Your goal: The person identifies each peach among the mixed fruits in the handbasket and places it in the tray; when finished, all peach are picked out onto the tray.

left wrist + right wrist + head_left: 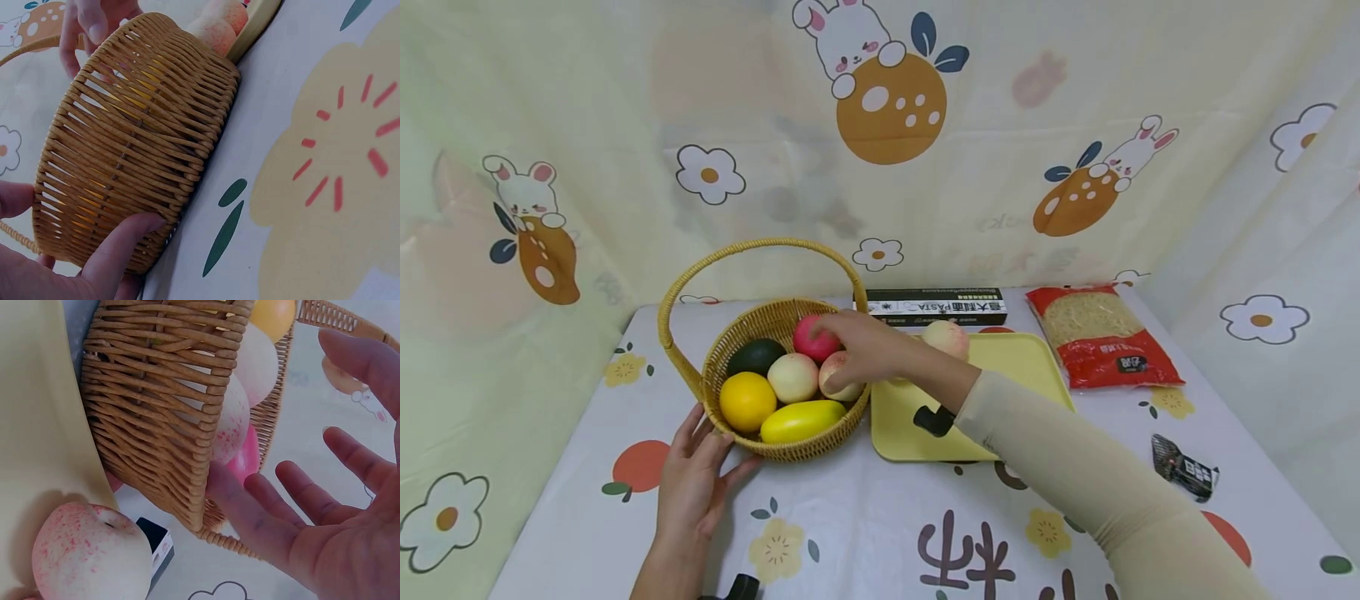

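A round wicker basket (pixel 805 452) with a tall handle stands at the left of the table. In it lie a dark green avocado-shaped fruit (pixel 756 357), a yellow-orange round fruit (pixel 747 402), a long yellow fruit (pixel 802 422), two pale peaches (pixel 792 378) and a bright pink fruit (pixel 812 335). My left hand (pixel 691 487) touches the basket's near left side, its thumb (pixel 122 247) laid against the wicker wall. Over the basket's right rim reaches my right hand (pixel 868 346), fingers spread near the pink fruit and the right-hand peach, gripping nothing.
A yellow tray (pixel 970 417) sits right of the basket, with a peach (pixel 947 337) at its far edge. Behind it lies a black-and-white pasta box (pixel 936 307). Farther right are a red bag of pasta (pixel 1105 337) and a small black packet (pixel 1183 468). A printed curtain (pixel 760 100) hangs behind.
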A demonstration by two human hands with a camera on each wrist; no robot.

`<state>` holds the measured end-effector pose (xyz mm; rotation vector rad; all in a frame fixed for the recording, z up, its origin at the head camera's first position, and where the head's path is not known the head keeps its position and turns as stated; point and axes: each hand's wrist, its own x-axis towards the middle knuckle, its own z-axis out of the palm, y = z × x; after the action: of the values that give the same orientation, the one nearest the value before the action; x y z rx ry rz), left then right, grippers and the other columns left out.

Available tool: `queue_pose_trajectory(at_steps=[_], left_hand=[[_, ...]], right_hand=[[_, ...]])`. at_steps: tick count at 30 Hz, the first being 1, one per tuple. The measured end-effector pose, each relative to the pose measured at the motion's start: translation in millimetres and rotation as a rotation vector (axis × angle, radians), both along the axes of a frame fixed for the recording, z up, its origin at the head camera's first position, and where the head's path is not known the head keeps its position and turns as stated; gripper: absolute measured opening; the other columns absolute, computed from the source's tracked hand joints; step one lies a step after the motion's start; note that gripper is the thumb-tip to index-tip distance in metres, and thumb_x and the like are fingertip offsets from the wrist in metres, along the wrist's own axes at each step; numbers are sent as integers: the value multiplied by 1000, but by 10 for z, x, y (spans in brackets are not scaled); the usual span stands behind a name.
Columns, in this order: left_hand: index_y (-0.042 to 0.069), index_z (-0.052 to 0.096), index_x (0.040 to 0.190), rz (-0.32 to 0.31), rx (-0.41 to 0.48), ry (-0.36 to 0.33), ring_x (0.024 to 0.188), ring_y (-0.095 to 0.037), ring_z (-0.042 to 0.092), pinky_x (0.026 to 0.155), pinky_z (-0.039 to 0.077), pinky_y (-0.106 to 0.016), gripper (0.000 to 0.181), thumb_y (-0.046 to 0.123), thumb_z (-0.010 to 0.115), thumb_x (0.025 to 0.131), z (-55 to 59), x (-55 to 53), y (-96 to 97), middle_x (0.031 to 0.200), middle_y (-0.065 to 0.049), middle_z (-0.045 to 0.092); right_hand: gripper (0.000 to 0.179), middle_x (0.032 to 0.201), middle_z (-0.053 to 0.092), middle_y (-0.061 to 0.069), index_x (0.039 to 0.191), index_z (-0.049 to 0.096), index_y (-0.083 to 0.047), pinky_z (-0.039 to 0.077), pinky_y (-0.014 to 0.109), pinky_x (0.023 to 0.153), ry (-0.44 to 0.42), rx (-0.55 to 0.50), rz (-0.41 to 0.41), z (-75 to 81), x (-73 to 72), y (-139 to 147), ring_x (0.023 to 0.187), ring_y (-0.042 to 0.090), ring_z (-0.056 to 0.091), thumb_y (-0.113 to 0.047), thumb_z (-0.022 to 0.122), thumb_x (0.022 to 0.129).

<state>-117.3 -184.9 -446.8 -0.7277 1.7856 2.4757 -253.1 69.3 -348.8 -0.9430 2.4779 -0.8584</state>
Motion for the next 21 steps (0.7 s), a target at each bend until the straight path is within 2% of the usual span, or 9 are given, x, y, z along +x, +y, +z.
queue_pose_trajectory(at_steps=[6,12,21], left_hand=[[38,22,169,-7,4,8,148,-27,47,98,58,-57,77,9,53,105,-2,4,-5,176,2,25],[39,24,169,-1,-7,5,148,-28,48,95,60,-56,77,9,54,104,2,-3,9,175,2,27],[40,24,168,3,-18,-14,147,-28,49,93,62,-52,78,10,54,103,19,-6,10,175,2,28]], right_hand=[[72,138,60,13,142,56,-13,51,41,102,-27,71,1,-20,-43,-164,125,30,54,-18,88,78],[75,136,58,16,141,56,-12,51,40,101,6,197,-11,8,-65,-249,122,28,51,-22,91,76],[62,126,62,12,133,58,-11,47,32,88,-27,213,-55,32,-86,-248,111,25,53,-14,88,78]])
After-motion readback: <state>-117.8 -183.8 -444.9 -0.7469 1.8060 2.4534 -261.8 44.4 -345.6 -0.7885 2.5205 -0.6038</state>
